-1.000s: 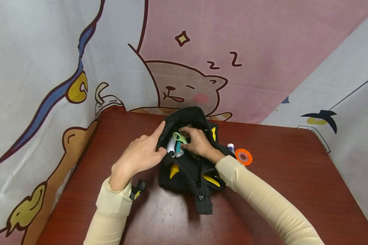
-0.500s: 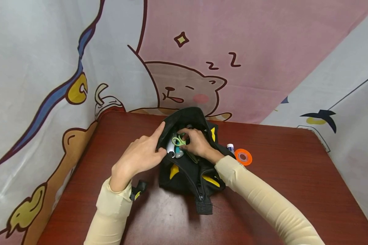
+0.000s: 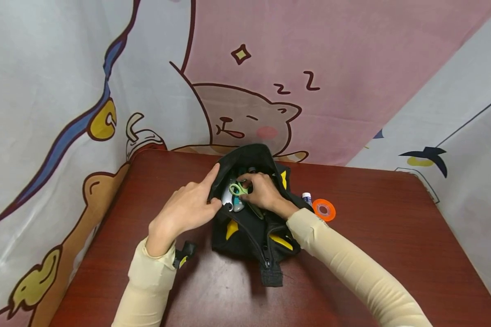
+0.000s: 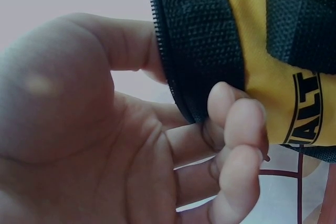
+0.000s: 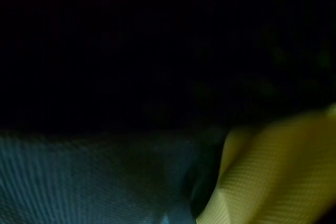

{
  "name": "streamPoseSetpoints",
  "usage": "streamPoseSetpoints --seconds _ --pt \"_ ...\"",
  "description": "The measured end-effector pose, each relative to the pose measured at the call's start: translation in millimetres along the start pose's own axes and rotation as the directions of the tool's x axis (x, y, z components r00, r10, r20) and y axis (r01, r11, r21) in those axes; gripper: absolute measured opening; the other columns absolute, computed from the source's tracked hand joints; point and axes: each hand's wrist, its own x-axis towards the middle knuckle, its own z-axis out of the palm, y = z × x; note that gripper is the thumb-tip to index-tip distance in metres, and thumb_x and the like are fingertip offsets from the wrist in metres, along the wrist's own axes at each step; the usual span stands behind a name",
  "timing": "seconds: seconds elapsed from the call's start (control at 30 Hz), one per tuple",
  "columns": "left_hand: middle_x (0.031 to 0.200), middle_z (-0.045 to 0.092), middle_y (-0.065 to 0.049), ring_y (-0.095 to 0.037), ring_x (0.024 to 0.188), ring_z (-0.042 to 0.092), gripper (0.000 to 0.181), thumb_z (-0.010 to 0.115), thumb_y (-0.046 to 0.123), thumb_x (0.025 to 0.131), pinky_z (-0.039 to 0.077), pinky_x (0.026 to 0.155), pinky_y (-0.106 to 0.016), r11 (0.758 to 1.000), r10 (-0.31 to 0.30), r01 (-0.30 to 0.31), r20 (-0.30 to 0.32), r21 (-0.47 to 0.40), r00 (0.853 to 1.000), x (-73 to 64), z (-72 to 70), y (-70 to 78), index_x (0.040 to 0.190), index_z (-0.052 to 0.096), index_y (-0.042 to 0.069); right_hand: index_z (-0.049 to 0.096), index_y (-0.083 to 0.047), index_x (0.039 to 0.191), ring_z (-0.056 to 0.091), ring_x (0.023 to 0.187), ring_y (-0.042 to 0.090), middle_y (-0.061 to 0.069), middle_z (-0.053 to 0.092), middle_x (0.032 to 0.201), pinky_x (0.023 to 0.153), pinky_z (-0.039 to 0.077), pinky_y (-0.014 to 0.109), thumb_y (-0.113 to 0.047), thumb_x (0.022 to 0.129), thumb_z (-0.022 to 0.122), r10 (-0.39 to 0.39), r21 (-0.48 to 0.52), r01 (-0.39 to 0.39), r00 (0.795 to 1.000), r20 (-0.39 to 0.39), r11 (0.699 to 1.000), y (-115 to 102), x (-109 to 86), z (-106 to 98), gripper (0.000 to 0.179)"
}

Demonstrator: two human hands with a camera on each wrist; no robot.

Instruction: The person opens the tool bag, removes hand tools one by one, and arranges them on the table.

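A black and yellow zippered tool bag [image 3: 239,234] stands with its mouth spread. My left hand [image 3: 188,204] grips the bag's left rim, thumb inside and fingers curled against the yellow outer cloth [image 4: 281,93] in the left wrist view. Reaching into the mouth, my right hand [image 3: 263,188] pinches green-handled scissors [image 3: 235,189] between thumb and fingers; their blades are hidden. Beside them inside lie a white and grey tool [image 3: 227,198] and a teal and grey one [image 3: 238,205]. The right wrist view is mostly dark, with some bag cloth [image 5: 273,177] showing.
To the bag's right, a white-capped glue-stick-like tube [image 3: 306,198] and an orange tape roll [image 3: 329,211] lie on the reddish wooden table [image 3: 376,227]. A cartoon-printed cloth [image 3: 331,45] hangs behind the table. The bag's strap end [image 3: 272,278] points toward me.
The scissors' green handle has turned and shifted slightly down and left within my right hand's pinch. My left hand keeps its hold on the rim.
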Motion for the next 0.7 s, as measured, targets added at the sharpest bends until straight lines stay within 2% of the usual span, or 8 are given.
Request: streamPoseSetpoints --seconds 0.2,0.43,0.57,0.7 --pt "0.063 0.047 -0.003 -0.019 0.052 0.043 0.089 0.06 0.018 0.1 0.035 0.053 -0.035 1.0 0.001 -0.001 0.003 -0.013 1.0 -0.5 0.3 0.1 0.18 0.019 0.015 0.079 -0.007 0.133 0.068 0.105 0.032 0.009 0.079 0.108 0.1 0.053 0.052 -0.013 0.087 0.094 -0.013 -0.006 0.012 0.999 -0.051 1.0 -0.2 -1.3 -3.3 0.049" --pt "0.064 0.048 -0.004 -0.021 0.053 0.045 0.089 0.06 0.019 0.1 0.036 0.054 -0.036 1.0 0.0 0.0 0.0 -0.004 1.0 -0.7 -0.5 -0.1 0.18 0.019 0.016 0.078 -0.006 0.135 0.074 0.1 0.029 0.011 0.079 0.107 0.091 0.06 0.047 -0.013 0.086 0.093 -0.013 0.03 0.015 0.997 -0.071 0.999 -0.6 -2.1 -4.6 0.051" --pt "0.063 0.048 -0.004 -0.02 0.053 0.044 0.089 0.06 0.018 0.101 0.036 0.054 -0.036 1.0 0.002 -0.002 0.003 -0.011 1.0 -0.9 -0.4 0.3 0.18 0.019 0.015 0.078 -0.006 0.136 0.074 0.098 0.028 0.011 0.079 0.108 0.085 0.059 0.044 -0.012 0.087 0.093 -0.005 0.054 0.009 0.997 -0.079 0.998 -0.7 -3.7 -5.3 0.052" --pt "0.064 0.048 -0.004 -0.02 0.053 0.045 0.088 0.059 0.018 0.1 0.036 0.054 -0.036 1.0 0.006 -0.006 0.005 -0.018 1.0 -0.6 -0.4 0.8 0.179 0.02 0.015 0.077 -0.007 0.137 0.073 0.099 0.028 0.012 0.078 0.11 0.085 0.058 0.043 -0.013 0.088 0.092 0.001 0.075 0.006 0.996 -0.094 0.997 -1.5 -6.3 -7.4 0.051"
